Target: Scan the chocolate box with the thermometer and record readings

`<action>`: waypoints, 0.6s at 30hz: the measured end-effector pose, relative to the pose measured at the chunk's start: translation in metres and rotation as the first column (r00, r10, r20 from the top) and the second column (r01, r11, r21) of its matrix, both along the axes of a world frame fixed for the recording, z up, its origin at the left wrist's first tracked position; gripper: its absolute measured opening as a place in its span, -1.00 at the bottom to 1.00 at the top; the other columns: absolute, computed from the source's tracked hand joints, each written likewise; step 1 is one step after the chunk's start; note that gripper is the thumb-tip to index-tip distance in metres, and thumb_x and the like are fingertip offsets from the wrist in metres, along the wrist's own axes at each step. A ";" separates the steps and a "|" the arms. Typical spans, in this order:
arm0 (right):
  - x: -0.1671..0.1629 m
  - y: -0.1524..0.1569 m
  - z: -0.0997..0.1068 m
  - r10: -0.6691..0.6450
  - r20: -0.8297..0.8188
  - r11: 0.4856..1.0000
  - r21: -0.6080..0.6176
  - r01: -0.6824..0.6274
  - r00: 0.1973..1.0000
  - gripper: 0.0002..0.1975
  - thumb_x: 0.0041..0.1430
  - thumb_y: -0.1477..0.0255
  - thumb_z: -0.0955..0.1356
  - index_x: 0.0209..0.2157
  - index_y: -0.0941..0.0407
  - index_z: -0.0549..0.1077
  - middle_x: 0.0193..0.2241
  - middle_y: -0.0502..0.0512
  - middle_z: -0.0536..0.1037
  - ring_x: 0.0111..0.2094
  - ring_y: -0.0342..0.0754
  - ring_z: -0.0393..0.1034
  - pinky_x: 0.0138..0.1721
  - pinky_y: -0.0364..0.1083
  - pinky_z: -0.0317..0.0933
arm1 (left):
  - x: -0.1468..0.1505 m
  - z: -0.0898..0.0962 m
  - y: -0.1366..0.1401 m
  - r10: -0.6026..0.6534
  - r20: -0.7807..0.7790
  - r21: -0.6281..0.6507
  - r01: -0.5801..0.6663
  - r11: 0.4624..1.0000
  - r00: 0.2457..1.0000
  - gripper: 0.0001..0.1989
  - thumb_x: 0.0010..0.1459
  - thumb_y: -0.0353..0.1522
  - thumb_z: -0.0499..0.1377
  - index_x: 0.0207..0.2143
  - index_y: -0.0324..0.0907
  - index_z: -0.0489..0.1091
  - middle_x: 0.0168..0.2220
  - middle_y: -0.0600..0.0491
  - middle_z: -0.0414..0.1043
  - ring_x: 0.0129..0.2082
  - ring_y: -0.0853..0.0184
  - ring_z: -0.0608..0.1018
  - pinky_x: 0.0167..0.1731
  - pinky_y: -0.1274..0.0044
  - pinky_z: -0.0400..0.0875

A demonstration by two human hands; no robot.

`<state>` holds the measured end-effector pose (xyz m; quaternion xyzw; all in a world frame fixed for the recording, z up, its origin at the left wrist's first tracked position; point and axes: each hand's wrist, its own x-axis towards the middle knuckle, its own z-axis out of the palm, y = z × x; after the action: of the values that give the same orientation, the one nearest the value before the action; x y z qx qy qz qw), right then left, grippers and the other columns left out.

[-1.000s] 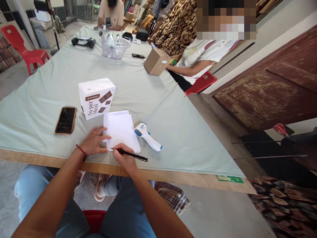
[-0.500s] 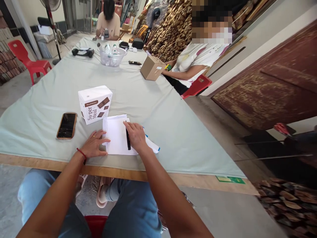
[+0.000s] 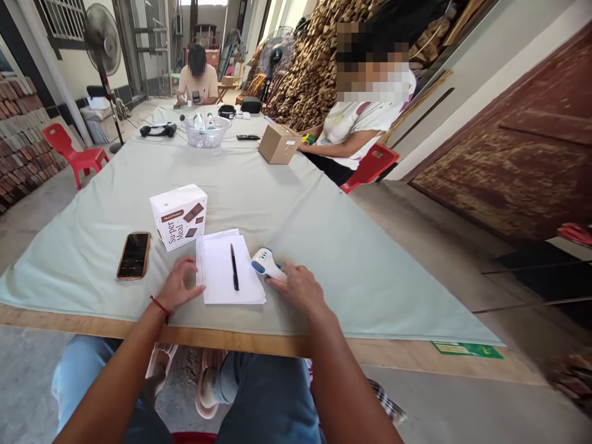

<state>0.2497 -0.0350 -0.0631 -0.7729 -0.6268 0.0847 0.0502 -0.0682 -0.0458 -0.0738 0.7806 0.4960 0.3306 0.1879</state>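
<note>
A stack of white paper (image 3: 219, 277) lies on the cloth near the table's front edge, and a black pen (image 3: 234, 268) rests on it. My left hand (image 3: 179, 285) is at the paper's left edge, thumb and fingers apart, holding nothing. My right hand (image 3: 303, 288) has its fingers round the handle of a white and blue infrared thermometer (image 3: 264, 262), just right of the paper. That handle is partly hidden by the fingers. Behind the paper stands a white Su-per Meal box (image 3: 179, 216). To its left lies a phone (image 3: 134, 255) in a brown case.
Farther back are a clear plastic basin (image 3: 208, 134) with bottles, a cardboard box (image 3: 278, 145) and a black device (image 3: 158, 130). One person (image 3: 365, 123) sits at the right side, another (image 3: 198, 80) at the far end. A red chair (image 3: 76, 151) stands at the left.
My right hand has let go of the pen, left it on the paper and moved right to the thermometer's handle. My left hand stays by the paper. The view has tilted up slightly.
</note>
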 end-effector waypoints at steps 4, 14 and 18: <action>-0.007 -0.001 -0.004 0.040 -0.077 0.999 0.020 -0.039 0.996 -0.56 0.20 0.18 0.29 0.03 0.11 0.41 -0.10 0.28 0.51 -0.03 0.18 0.39 -0.22 -0.01 0.25 | -0.012 0.004 0.024 0.468 0.170 0.107 -0.489 0.866 0.867 -0.50 0.10 -0.19 0.23 0.03 -0.14 0.16 0.07 -0.19 0.20 0.16 0.09 0.31 0.13 0.17 0.29; -0.018 -0.003 -0.041 0.033 -0.468 0.827 0.509 0.239 0.883 -0.42 0.09 0.06 0.27 0.02 0.16 0.40 -0.16 0.25 0.52 -0.07 0.17 0.38 -0.06 0.10 0.26 | -0.033 0.026 0.094 0.412 0.577 -0.176 -0.385 0.906 0.705 -0.30 -0.21 -0.36 0.42 -0.01 -0.16 0.18 -0.04 -0.08 0.40 -0.10 0.18 0.52 -0.03 0.25 0.44; -0.016 -0.001 -0.041 0.159 -0.708 0.724 0.557 0.406 0.688 -0.33 0.02 -0.02 0.31 0.04 0.17 0.34 -0.11 0.26 0.50 -0.11 0.12 0.39 -0.04 0.10 0.26 | -0.028 0.018 0.072 0.336 0.717 -0.105 -0.382 0.918 0.610 -0.24 -0.20 -0.26 0.44 0.05 -0.15 0.20 0.03 -0.12 0.38 -0.07 0.18 0.52 -0.01 0.32 0.42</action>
<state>0.2335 -0.0363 -0.1043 -0.6467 -0.4835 0.1397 0.5732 -0.0963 0.0266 -0.0557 0.4760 0.5177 0.6557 0.2747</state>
